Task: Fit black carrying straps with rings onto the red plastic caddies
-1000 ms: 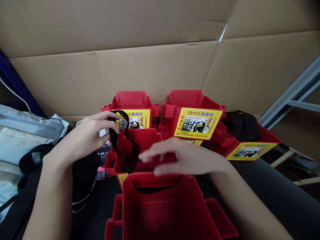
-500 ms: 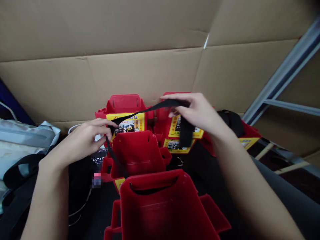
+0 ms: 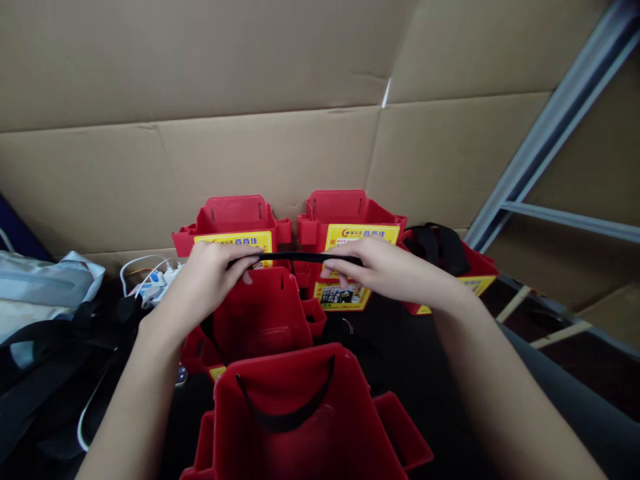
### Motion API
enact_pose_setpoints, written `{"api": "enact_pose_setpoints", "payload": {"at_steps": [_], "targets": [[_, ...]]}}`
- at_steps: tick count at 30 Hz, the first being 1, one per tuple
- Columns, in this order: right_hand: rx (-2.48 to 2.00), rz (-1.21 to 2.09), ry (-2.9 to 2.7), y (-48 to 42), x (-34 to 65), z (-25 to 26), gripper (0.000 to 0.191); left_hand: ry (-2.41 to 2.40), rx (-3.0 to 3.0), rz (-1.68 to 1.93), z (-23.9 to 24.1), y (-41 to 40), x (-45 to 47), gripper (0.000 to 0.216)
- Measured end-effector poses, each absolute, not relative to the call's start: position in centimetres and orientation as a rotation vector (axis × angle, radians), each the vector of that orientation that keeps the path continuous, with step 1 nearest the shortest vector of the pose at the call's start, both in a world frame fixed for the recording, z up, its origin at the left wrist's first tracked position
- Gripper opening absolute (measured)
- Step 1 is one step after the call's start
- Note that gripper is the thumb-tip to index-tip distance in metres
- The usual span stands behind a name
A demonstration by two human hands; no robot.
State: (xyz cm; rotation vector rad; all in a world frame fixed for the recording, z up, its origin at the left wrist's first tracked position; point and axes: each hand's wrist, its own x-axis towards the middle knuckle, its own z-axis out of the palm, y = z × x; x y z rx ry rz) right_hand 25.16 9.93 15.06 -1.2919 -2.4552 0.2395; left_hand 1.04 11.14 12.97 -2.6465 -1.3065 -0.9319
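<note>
A black webbing strap [image 3: 295, 257] stretches between my two hands above the red bins. My left hand [image 3: 213, 270] pinches its left end, with the fingers closed. On the other side, my right hand [image 3: 373, 263] grips the strap between thumb and fingers. Below them, the nearest red plastic bin [image 3: 285, 383] has side pockets, and a black strap loop [image 3: 290, 421] hangs inside from two slots in its back wall. Another red bin [image 3: 260, 317] stands just behind it, partly covered by my left hand. Whether the held strap and the loop are one piece cannot be seen fully.
More red bins [image 3: 240, 210] with yellow labels [image 3: 363, 235] stand by the cardboard wall [image 3: 260, 160]. At right, a bin holds black straps [image 3: 437, 247] near a metal frame [image 3: 540, 133]. A power strip [image 3: 153, 287], cables and a pale bag [image 3: 50, 287] lie left.
My hands have come closer together and lower, pulling the strap level between them. The strap's loose hanging end no longer shows. In the near bin, the strap loop now sags lower.
</note>
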Motion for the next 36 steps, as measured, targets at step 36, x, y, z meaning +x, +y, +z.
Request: {"api": "enact_pose_setpoints", "payload": {"at_steps": [36], "targets": [[-0.712,0.645,-2.706,6.4,21.0,10.8,0.023,-1.345,-3.102,-0.343,13.3,10.4,-7.3,0.028]]}}
